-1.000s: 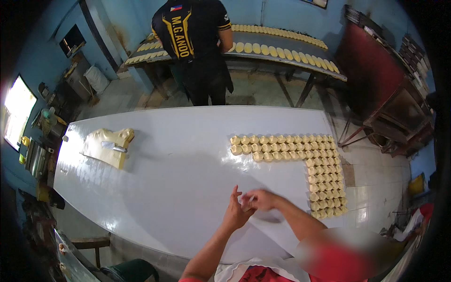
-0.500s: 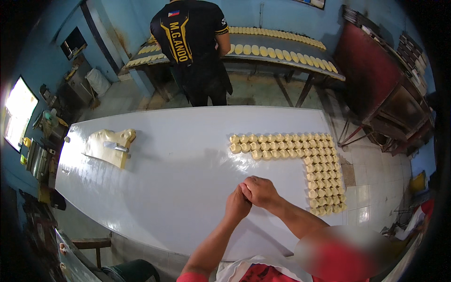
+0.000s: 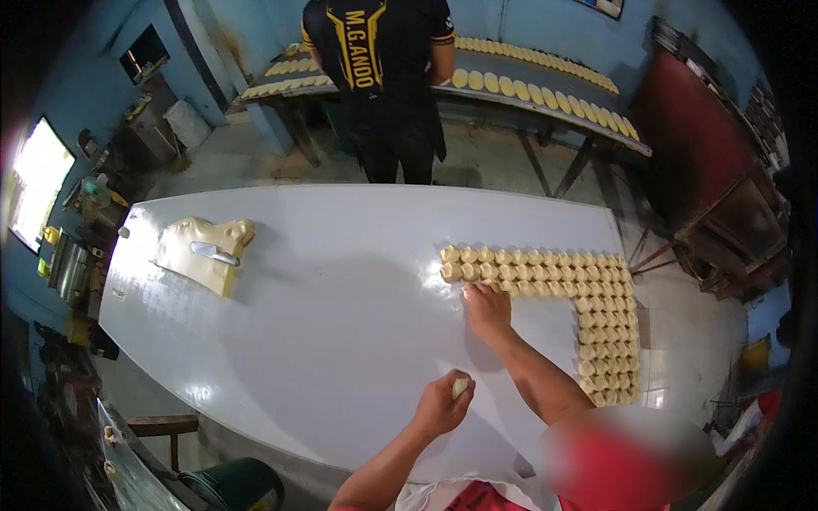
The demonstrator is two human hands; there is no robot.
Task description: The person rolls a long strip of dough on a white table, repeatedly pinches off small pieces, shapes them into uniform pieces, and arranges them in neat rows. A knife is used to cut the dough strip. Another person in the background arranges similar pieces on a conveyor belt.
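My left hand (image 3: pixel 441 404) is closed around a lump of pale dough (image 3: pixel 461 387), part of which shows at the top of the fist, above the near part of the white table (image 3: pixel 324 341). Further forward, my right hand (image 3: pixel 488 312) has its fingers closed on a small dough piece (image 3: pixel 468 291) at the left end of the third row. The fingers hide most of that piece. Rows of shaped dough pieces (image 3: pixel 545 272) run along the table's right part and bend toward me down the right edge.
A large dough slab (image 3: pixel 192 247) lies at the table's far left, with a dough scraper (image 3: pixel 215 253) on it. Beyond the table stands a person in black (image 3: pixel 383 102), beside a long bench holding flat dough ovals (image 3: pixel 545 98). A dark bin (image 3: pixel 234 487) is at the lower left.
My hands were together over the table's middle. They have parted: the right moved forward to the third row, the left came slightly nearer with dough in it. The view has shifted slightly.
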